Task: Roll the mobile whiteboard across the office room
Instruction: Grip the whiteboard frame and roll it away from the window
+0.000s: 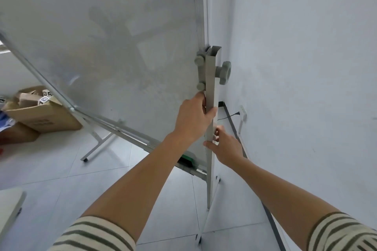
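The mobile whiteboard (pixel 106 43) fills the upper left, its grey surface tilted toward me. Its near upright post (pixel 211 91) runs down to a wheeled foot (pixel 199 237) on the tiled floor. My left hand (pixel 193 116) is wrapped around the post just below the grey clamp knobs (pixel 224 72). A little lower on the same post, my right hand (pixel 224 146) grips it from the right side. The far leg with its caster (pixel 85 159) stands at the left. A green eraser (pixel 187 159) lies in the pen tray.
A white wall (pixel 306 67) stands close on the right, with a socket and plugged cable (pixel 242 112) low near the corner. Open cardboard boxes (pixel 38 112) sit on the floor at the left. A pale table corner (pixel 10 206) juts in at lower left.
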`<state>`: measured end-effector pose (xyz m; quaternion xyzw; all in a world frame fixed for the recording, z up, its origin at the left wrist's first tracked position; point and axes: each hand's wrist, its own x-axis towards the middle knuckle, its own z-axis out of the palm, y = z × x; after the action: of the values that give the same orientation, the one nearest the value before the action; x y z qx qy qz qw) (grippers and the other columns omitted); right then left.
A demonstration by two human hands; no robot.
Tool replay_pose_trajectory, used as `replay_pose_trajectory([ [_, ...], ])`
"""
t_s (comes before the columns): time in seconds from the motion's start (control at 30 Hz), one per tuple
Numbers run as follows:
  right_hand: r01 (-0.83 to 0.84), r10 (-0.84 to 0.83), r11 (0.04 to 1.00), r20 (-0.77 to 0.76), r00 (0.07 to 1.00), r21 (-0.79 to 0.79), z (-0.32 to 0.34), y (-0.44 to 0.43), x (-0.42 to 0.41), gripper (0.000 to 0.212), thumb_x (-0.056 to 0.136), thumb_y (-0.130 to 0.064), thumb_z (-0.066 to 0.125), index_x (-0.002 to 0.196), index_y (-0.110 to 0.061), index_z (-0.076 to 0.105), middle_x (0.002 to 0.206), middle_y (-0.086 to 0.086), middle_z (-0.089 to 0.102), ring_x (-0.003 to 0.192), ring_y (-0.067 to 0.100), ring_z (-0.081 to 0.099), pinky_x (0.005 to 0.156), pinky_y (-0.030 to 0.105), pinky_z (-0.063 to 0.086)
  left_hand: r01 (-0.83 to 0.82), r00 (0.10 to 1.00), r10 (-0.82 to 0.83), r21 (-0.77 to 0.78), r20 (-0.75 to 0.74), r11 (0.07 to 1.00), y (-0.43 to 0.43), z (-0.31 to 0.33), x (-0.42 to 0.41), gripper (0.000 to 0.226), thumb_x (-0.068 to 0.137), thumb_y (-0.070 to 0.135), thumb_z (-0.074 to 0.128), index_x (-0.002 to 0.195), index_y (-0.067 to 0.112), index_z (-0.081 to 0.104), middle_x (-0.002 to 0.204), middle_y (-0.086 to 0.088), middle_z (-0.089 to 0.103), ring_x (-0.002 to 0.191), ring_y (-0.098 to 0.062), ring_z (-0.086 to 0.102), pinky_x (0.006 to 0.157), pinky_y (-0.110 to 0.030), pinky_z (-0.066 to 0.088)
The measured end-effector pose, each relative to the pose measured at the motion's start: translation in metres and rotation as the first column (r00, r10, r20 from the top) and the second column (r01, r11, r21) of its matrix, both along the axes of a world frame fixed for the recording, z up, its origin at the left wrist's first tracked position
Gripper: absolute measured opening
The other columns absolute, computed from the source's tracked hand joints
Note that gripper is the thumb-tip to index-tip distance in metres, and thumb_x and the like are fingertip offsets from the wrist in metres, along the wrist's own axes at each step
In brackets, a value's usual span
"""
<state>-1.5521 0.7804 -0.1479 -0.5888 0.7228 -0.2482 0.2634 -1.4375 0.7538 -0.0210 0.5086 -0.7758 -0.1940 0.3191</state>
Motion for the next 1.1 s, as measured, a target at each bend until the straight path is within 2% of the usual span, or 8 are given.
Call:
replay_pose_trajectory([
  [0.1, 0.055, -0.055, 0.998, 0.021, 0.998, -0.017, -0.002, 0.055, 0.016, 0.043, 0.083, -0.047, 0.063, 0.112, -0.021, 0.044, 0.114, -0.007, 0.066, 0.1, 0.022, 0.065, 0.073, 0.034, 0.048, 0.059, 0.998, -0.059, -0.008, 0.009, 0.998, 0.05, 0.002, 0.016, 0.019, 0.085, 0.029, 0.066, 0.089, 0.012, 0.057, 0.066, 0.007, 0.058, 0.065, -0.018, 0.061, 0.064, -0.024, 0.05],
  [0.17, 0.104, -0.103, 0.994, 0.026, 0.994, -0.018, -0.005, 0.093, 0.027, 0.043, 0.084, -0.047, 0.063, 0.113, -0.022, 0.044, 0.113, -0.008, 0.066, 0.099, 0.022, 0.064, 0.072, 0.034, 0.046, 0.105, 0.994, -0.105, -0.016, 0.008, 0.994, 0.084, 0.002, 0.026, 0.024, 0.085, 0.03, 0.066, 0.094, 0.008, 0.06, 0.071, 0.002, 0.063, 0.068, -0.021, 0.065, 0.069, -0.029, 0.054],
  [0.33, 0.233, -0.231, 0.972, 0.044, 0.972, -0.042, -0.011, 0.198, 0.064, 0.042, 0.084, -0.047, 0.062, 0.113, -0.024, 0.043, 0.114, -0.009, 0.065, 0.1, 0.021, 0.063, 0.076, 0.038, 0.05, 0.204, 0.979, -0.203, -0.052, 0.019, 0.978, 0.177, -0.002, 0.054, 0.029, 0.087, 0.032, 0.064, 0.099, 0.006, 0.059, 0.077, -0.004, 0.067, 0.069, -0.023, 0.063, 0.067, -0.028, 0.052],
  [0.53, 0.302, -0.302, 0.953, 0.037, 0.953, 0.009, -0.006, 0.322, 0.099, 0.044, 0.086, -0.047, 0.06, 0.12, -0.024, 0.042, 0.117, -0.01, 0.064, 0.104, 0.019, 0.063, 0.075, 0.037, 0.051, 0.281, 0.959, -0.279, -0.015, 0.055, 0.96, 0.289, -0.007, 0.081, 0.031, 0.087, 0.035, 0.062, 0.101, 0.008, 0.057, 0.086, -0.009, 0.071, 0.076, -0.029, 0.067, 0.074, -0.042, 0.057],
  [0.8, 0.363, -0.363, 0.932, 0.035, 0.931, 0.01, -0.007, 0.457, 0.122, 0.04, 0.084, -0.05, 0.06, 0.112, -0.029, 0.041, 0.115, -0.012, 0.066, 0.102, 0.019, 0.064, 0.082, 0.045, 0.054, 0.328, 0.944, -0.327, -0.005, 0.052, 0.945, 0.421, -0.006, 0.102, 0.031, 0.087, 0.035, 0.062, 0.1, 0.008, 0.055, 0.084, -0.012, 0.069, 0.074, -0.031, 0.065, 0.072, -0.044, 0.058],
  [1.0, 0.377, -0.376, 0.926, 0.03, 0.926, -0.031, -0.01, 0.567, 0.134, 0.041, 0.085, -0.045, 0.062, 0.115, -0.024, 0.042, 0.114, -0.009, 0.066, 0.101, 0.021, 0.064, 0.078, 0.038, 0.051, 0.342, 0.94, -0.341, -0.029, 0.034, 0.939, 0.53, -0.006, 0.113, 0.031, 0.087, 0.033, 0.063, 0.104, 0.007, 0.056, 0.088, -0.009, 0.071, 0.077, -0.029, 0.067, 0.076, -0.042, 0.058],
  [1.1, 0.401, -0.4, 0.916, 0.031, 0.916, -0.025, -0.009, 0.626, 0.144, 0.041, 0.085, -0.044, 0.062, 0.115, -0.025, 0.041, 0.116, -0.009, 0.066, 0.102, 0.022, 0.064, 0.081, 0.042, 0.053, 0.363, 0.932, -0.363, -0.022, 0.025, 0.931, 0.588, -0.006, 0.121, 0.029, 0.087, 0.031, 0.063, 0.103, 0.007, 0.057, 0.085, -0.009, 0.071, 0.077, -0.028, 0.066, 0.074, -0.041, 0.057],
])
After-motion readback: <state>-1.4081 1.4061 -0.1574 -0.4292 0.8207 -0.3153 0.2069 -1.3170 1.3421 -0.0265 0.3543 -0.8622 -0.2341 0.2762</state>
